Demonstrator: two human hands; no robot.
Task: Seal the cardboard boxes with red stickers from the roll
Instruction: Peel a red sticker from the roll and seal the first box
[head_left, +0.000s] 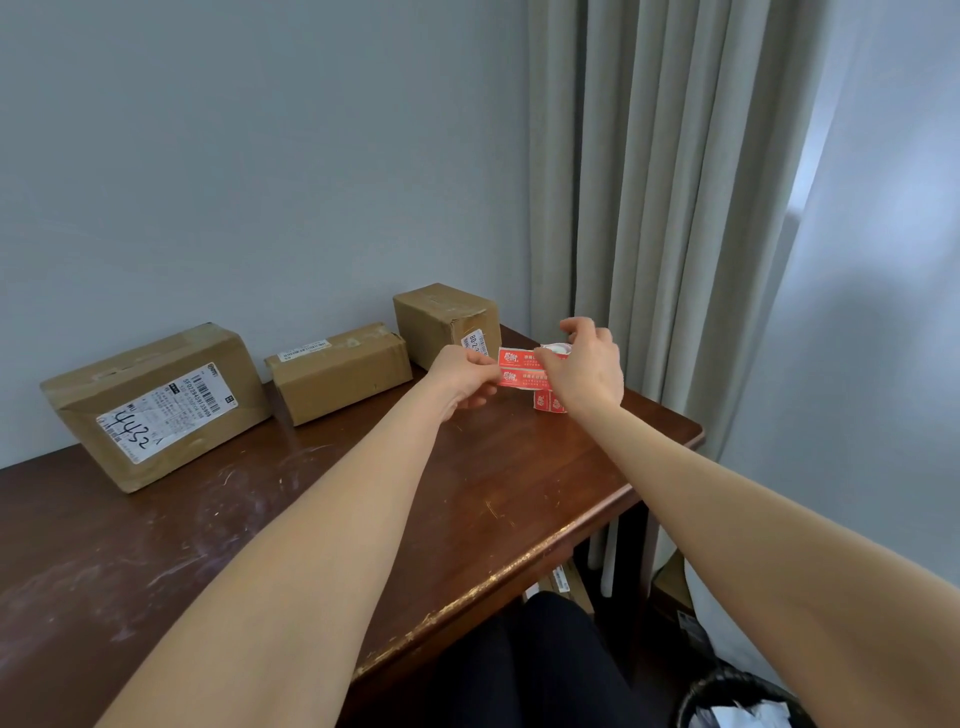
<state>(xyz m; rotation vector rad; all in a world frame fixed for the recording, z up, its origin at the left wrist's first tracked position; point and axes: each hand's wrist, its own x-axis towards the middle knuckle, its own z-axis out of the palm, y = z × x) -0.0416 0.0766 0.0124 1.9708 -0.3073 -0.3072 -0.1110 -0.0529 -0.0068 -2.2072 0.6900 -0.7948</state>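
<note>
Wooden surface | sticker strip pinched taut between left hand and right hand | nearest box at eleven o'clock, left hand closer

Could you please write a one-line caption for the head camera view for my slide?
Both hands, left and right, stretch red stickers from a roll above a wooden table holding three cardboard boxes.

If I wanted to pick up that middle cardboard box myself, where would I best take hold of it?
Probably by its two short ends, one hand each. The middle box lies flat and long on the table, with gaps toward the large box and the tall box. Come from the front, since the wall stands close behind it.
</note>
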